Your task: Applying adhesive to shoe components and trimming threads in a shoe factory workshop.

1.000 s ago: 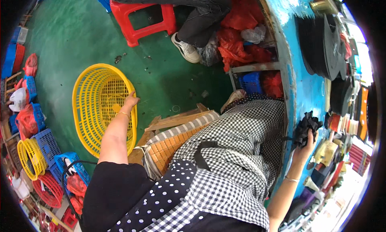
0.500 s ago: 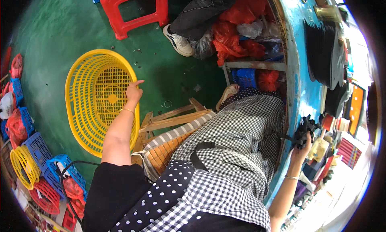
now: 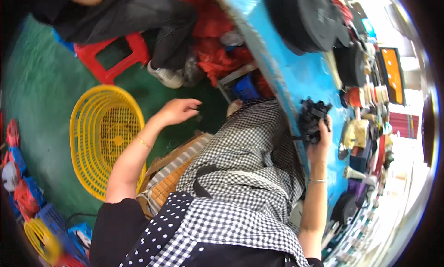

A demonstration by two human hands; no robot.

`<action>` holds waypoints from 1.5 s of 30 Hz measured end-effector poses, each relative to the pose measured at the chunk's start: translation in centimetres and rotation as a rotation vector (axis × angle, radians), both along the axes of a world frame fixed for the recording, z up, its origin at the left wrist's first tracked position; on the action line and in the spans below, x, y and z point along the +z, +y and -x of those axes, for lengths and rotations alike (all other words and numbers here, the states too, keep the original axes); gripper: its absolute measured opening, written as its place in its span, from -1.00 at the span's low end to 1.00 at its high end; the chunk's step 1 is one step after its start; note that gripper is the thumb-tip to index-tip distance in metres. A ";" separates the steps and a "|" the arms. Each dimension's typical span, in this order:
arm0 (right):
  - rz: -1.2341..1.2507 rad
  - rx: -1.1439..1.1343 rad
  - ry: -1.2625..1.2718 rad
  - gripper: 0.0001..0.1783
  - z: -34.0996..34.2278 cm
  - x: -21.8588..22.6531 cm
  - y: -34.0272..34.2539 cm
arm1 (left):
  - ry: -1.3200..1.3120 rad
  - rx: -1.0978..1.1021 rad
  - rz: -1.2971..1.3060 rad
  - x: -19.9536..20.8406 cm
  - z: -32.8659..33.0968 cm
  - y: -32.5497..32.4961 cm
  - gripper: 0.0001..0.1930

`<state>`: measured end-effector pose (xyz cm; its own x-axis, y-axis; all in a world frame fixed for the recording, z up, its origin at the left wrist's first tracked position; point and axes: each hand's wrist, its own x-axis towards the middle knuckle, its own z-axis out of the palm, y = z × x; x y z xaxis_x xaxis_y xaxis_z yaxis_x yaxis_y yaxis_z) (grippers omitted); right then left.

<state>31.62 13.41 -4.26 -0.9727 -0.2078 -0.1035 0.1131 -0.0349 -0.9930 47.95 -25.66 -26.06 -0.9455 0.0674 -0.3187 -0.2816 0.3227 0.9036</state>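
Observation:
My right hand [image 3: 320, 144] grips a tangled bunch of short black strips [image 3: 312, 120] at the edge of the blue table [image 3: 289, 65]. What the strips are made of is unclear. My left hand [image 3: 178, 111] hangs in the air between the yellow plastic basket [image 3: 78, 142] and my lap. Its fingers are loosely stretched and hold nothing. The tall oval basket stands on the green floor to my left, and only faint dark marks show at its bottom. A checked apron [image 3: 240, 156] covers my legs.
Large black rolls [image 3: 300, 21] and many small items crowd the blue table. Beyond the basket, a person in dark trousers [image 3: 134, 17] sits on a red stool [image 3: 111, 75]. Red bags [image 3: 212, 49] fill the space under the table. Blue crates [image 3: 51, 218] line the far left.
My left hand has left the basket's rim and moved right, toward my lap. The view has turned rightward. The black bunch stays in my right hand at the table.

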 end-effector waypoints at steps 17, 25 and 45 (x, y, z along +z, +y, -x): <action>0.015 0.480 0.056 0.25 -13.5 -0.9 5.5 | -0.087 -0.176 -1.277 20.7 3.1 22.2 -0.55; -0.334 0.225 0.184 -0.77 -17.3 -1.4 15.3 | 0.282 -0.051 -1.414 21.7 6.5 20.1 -0.57; 0.271 -1.010 0.546 -0.57 -25.3 3.4 51.4 | 0.230 0.411 -1.398 17.8 6.0 14.8 -0.74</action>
<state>56.92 64.85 -0.90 -0.6104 0.7304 0.3067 -0.5246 -0.0826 -0.8474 41.95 -10.91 -8.28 -0.9935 -0.0927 -0.0661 0.0541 -0.8948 0.4432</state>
